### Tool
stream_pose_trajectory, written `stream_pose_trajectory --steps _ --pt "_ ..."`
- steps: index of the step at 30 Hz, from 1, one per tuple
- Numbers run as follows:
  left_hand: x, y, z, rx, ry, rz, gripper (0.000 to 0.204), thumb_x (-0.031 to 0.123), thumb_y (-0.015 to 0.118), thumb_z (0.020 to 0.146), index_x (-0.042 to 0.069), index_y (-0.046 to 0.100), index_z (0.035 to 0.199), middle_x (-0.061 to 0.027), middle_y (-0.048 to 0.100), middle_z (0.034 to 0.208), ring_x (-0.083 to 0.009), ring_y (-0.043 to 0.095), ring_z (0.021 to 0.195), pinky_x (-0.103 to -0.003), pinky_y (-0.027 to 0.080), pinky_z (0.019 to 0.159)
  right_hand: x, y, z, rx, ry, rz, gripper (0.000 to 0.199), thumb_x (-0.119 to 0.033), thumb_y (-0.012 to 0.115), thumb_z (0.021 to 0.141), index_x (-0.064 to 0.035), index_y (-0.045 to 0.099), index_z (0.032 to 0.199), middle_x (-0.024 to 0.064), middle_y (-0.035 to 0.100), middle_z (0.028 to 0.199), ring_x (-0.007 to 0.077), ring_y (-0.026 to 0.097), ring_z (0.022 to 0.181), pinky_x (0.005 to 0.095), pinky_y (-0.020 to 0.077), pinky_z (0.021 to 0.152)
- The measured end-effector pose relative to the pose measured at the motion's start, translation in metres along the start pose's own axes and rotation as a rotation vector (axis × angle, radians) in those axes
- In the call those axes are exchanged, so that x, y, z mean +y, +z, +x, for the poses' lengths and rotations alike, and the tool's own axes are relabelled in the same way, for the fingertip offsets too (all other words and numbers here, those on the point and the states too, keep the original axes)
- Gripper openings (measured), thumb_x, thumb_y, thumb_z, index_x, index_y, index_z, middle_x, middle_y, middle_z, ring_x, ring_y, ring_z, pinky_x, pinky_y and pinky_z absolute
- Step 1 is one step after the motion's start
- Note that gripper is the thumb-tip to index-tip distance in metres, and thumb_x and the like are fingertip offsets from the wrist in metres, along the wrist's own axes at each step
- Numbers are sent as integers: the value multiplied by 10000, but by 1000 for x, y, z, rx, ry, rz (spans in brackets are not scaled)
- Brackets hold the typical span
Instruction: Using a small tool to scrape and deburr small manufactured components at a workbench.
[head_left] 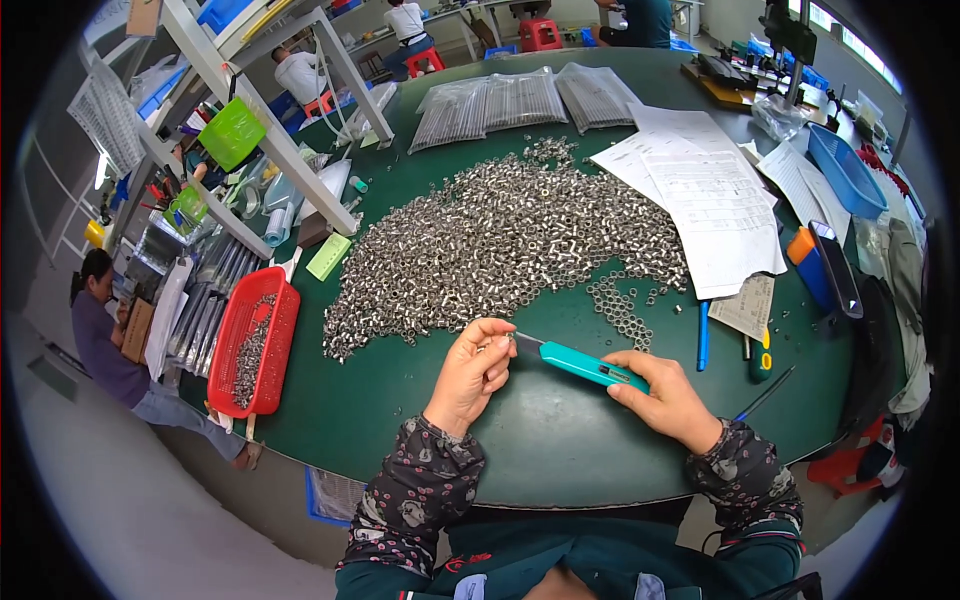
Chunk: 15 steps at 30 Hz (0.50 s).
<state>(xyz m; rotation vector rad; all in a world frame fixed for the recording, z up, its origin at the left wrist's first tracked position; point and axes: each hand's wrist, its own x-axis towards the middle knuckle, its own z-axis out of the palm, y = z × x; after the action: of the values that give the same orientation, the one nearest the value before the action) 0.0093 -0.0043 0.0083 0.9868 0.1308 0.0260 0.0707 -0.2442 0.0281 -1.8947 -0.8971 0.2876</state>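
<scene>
My right hand (660, 390) is closed round a teal utility knife (592, 365), its thin blade pointing left. My left hand (475, 370) pinches a small metal part at the blade's tip; the fingers hide most of it. Just beyond both hands spreads a large heap of small silvery metal rings (480, 245) on the green table (560, 440). At the heap's right edge, a flat patch of loose rings (622, 312) lies nearest my right hand.
A red basket (255, 340) with more metal parts stands left. Bagged metal rods (490, 108) lie behind the heap. Paper sheets (710, 200), a blue pen (703, 335), a phone (835, 268) and a blue tray (847, 170) are right. A shelf post (270, 130) rises left.
</scene>
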Motion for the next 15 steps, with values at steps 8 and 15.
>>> stream_pose_trajectory --steps 8,15 --pt "-2 -1 1 39 10 -36 105 92 448 874 42 492 956 -33 518 749 -19 343 471 -138 264 360 -1 -1 0 -44 28 59 280 -170 568 765 6 543 982 127 584 809 207 558 702 292 425 637" --pt "-4 0 0 55 9 10 100 87 463 867 33 507 940 -19 513 704 -16 337 459 -139 258 356 2 -1 1 -127 134 153 289 -166 569 764 1 544 998 113 582 797 172 541 692 285 425 637"
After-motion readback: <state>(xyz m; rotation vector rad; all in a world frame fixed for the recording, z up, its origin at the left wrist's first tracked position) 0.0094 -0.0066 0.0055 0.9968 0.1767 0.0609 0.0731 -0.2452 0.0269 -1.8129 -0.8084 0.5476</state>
